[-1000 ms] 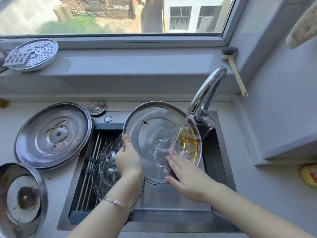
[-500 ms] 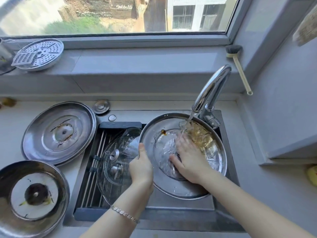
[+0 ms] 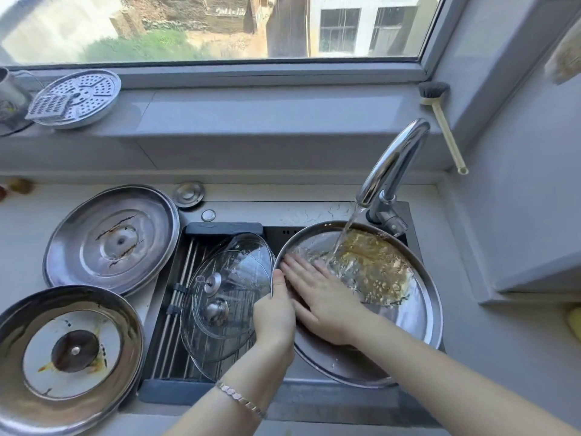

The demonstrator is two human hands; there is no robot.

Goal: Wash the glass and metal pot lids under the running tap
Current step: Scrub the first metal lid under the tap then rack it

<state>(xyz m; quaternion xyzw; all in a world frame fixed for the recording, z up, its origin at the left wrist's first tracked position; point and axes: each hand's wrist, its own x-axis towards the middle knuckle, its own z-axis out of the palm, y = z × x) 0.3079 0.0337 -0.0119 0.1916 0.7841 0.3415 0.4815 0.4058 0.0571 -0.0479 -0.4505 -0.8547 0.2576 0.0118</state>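
A large metal pot lid [image 3: 418,335] lies tilted over the sink, underside up, under the running tap [image 3: 393,165]. Yellowish water pools on its far half. My left hand [image 3: 274,313] grips the lid's left rim. My right hand [image 3: 323,297] rests flat on the lid's inner face with straight fingers pointing left. Two glass lids [image 3: 226,297] with metal knobs lie stacked on the drying rack in the sink's left half. Two more dirty metal lids sit on the counter at left: one further back [image 3: 111,240], one nearer [image 3: 70,354].
A small metal cap [image 3: 188,194] lies behind the sink. On the windowsill stand a perforated steamer plate [image 3: 81,96] with a small grater on it, and a dish brush [image 3: 440,121] leans at the right. A grey wall ledge juts out at right.
The lid has moved right and lies flatter under the tap. My right hand has swept leftward across its inner face. The glass lids show more fully.
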